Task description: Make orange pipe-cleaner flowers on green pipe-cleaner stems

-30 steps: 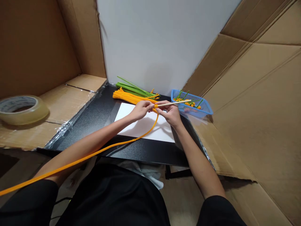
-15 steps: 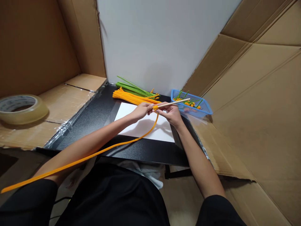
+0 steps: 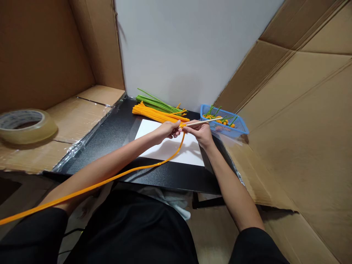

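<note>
Left hand (image 3: 166, 130) pinching orange pipe cleaner (image 3: 115, 178) coiled at the wooden stick (image 3: 205, 120), right hand (image 3: 200, 132) closed around the stick, both above white paper (image 3: 167, 148), blue basket (image 3: 239, 128) just right of the paper

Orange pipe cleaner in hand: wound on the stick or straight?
Partly wound: the orange pipe cleaner has a coil on the wooden stick; the rest trails loose.

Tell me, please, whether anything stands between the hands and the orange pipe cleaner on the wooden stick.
Nothing visible does. The left hand pinches the orange pipe cleaner where it meets the wooden stick, which the right hand grips.
</note>
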`<state>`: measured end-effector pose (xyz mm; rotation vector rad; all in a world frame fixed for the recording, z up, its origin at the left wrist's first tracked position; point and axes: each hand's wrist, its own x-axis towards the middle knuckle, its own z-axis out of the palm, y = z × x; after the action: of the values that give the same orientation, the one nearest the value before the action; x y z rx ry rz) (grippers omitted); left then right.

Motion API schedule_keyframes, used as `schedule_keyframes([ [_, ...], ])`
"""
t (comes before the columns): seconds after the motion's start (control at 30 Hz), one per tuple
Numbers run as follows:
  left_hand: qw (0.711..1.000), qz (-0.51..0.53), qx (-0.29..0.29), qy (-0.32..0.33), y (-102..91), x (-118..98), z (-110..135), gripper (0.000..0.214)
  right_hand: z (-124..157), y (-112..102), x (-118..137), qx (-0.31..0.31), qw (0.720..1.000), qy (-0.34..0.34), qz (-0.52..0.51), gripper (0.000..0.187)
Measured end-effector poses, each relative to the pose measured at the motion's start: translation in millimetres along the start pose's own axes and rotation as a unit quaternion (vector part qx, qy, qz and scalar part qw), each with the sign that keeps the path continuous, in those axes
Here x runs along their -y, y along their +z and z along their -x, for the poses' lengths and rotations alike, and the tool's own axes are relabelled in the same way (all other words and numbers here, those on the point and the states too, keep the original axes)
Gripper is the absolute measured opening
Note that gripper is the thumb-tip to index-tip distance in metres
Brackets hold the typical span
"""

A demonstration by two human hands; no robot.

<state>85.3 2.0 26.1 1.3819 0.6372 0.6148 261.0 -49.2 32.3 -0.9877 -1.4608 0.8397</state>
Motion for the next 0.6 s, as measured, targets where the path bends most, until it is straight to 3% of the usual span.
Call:
schedule_keyframes([
  [0.07, 0.992, -0.094, -0.032, 0.076, 1.4, -1.6, 3.4, 0.057, -1.9, -2.1, -4.0, -0.020, 1.000, 0.001, -0.017, 0.031],
  [0.13, 0.951, -0.232, -0.083, 0.188, 1.8, -2.1, 7.4, 0.052, -3.9, -4.0, -7.1, -0.047, 0.998, -0.002, -0.035, 0.031],
  [0.23, 0.815, -0.429, -0.157, 0.357, -0.2, -0.3, 12.1, 0.034, -5.4, -4.2, -7.4, -0.078, 0.995, 0.014, -0.052, 0.031],
  [0.3, 0.723, -0.512, -0.172, 0.431, -2.7, 1.5, 13.4, 0.026, -5.1, -1.9, -5.2, -0.079, 0.994, 0.032, -0.069, 0.030],
  [0.37, 0.662, -0.552, -0.182, 0.473, -5.6, 2.7, 13.3, 0.021, -4.4, 1.6, -2.6, -0.073, 0.993, 0.043, -0.087, 0.028],
  [0.47, 0.630, -0.563, -0.198, 0.497, -9.9, 2.3, 12.1, 0.020, -3.3, 5.7, -0.3, -0.068, 0.992, 0.047, -0.099, 0.028],
  [0.6, 0.640, -0.552, -0.214, 0.490, -13.1, 0.8, 10.1, 0.021, -2.8, 6.9, -1.1, -0.067, 0.993, 0.053, -0.087, 0.027],
])
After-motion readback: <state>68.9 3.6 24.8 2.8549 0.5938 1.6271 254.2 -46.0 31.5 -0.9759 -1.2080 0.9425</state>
